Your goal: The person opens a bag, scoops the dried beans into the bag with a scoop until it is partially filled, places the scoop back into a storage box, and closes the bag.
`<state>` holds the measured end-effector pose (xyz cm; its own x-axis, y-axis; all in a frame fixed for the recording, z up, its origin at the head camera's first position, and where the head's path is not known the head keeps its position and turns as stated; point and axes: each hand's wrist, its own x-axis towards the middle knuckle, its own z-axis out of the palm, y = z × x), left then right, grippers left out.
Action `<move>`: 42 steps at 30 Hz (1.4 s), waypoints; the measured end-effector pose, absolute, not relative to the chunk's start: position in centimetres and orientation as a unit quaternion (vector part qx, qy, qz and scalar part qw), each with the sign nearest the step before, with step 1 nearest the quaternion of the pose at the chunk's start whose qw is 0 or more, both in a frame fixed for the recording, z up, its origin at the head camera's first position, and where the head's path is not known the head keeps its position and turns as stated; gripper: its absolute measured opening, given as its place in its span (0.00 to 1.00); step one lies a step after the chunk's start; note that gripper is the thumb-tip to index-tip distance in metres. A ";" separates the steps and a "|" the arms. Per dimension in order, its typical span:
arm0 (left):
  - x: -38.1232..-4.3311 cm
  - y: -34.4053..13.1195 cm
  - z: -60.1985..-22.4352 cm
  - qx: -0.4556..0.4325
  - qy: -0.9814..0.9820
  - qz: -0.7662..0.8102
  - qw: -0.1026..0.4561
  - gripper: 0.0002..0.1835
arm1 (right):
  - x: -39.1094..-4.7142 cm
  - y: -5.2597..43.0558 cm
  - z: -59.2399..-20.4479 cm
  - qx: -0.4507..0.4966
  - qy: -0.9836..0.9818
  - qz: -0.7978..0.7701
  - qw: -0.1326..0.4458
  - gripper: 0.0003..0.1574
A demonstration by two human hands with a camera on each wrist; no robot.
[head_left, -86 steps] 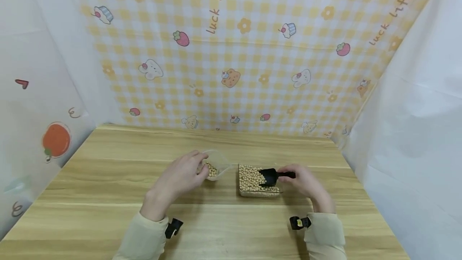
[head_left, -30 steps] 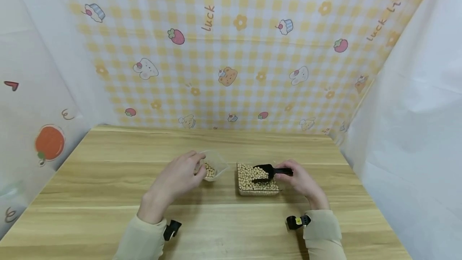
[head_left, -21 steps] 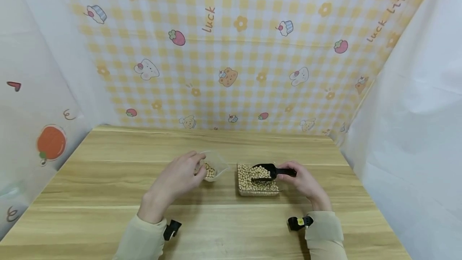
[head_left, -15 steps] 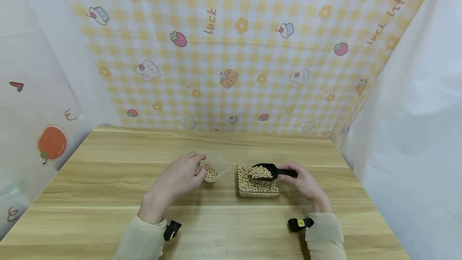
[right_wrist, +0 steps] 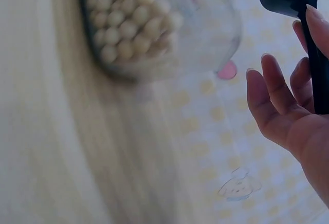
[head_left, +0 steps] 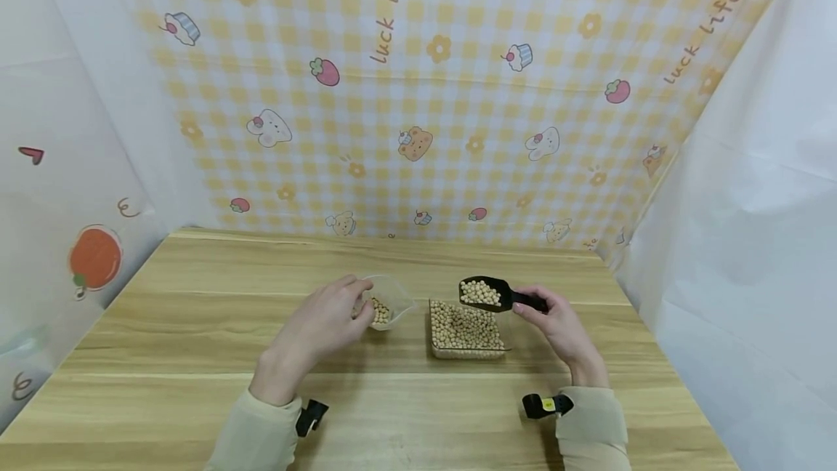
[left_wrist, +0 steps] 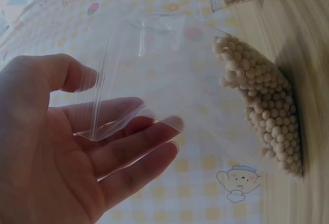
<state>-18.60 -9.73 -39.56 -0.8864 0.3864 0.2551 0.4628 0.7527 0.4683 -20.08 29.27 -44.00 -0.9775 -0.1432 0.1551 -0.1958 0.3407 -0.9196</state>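
Observation:
My left hand [head_left: 327, 318] holds a clear zip bag [left_wrist: 164, 64] by its open mouth, thumb and fingers at the zip edge. Soybeans [left_wrist: 272, 113] lie heaped in the bag's bottom, which stands on the table. My right hand [head_left: 556, 322] grips the handle of a black scoop [head_left: 506, 298], its thumb along the top. Soybeans [head_left: 480, 292] fill the scoop's bowl, raised over the back of a clear rectangular box [head_left: 467, 352]. More soybeans [head_left: 458, 325] are in that box, with a dip in their surface. In the right wrist view only part of the scoop shows.
The wooden table [head_left: 399, 413] carries the bag on the left and the box close to its right. Behind it hangs a yellow checked cloth [head_left: 366, 93]. White sheets [head_left: 739, 238] close off both sides. A black camera strap sits on each wrist.
The scoop, pushed into the beans earlier, has filled and been lifted out, up and slightly back, by the right hand. A dip shows in the box's beans. The left hand stays on the bag.

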 end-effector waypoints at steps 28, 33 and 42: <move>-18.7 -9.7 -39.5 -0.234 -0.934 -0.261 0.074 0.22 | -17.5 19.3 -38.6 0.180 -0.811 0.554 0.049 0.17; -18.6 -9.7 -39.4 -0.232 -0.935 -0.259 0.075 0.22 | -17.1 17.8 -38.8 0.182 -0.833 0.519 0.054 0.17; -18.6 -9.7 -39.4 -0.232 -0.935 -0.257 0.076 0.21 | -16.8 16.3 -39.0 0.198 -0.849 0.483 0.078 0.16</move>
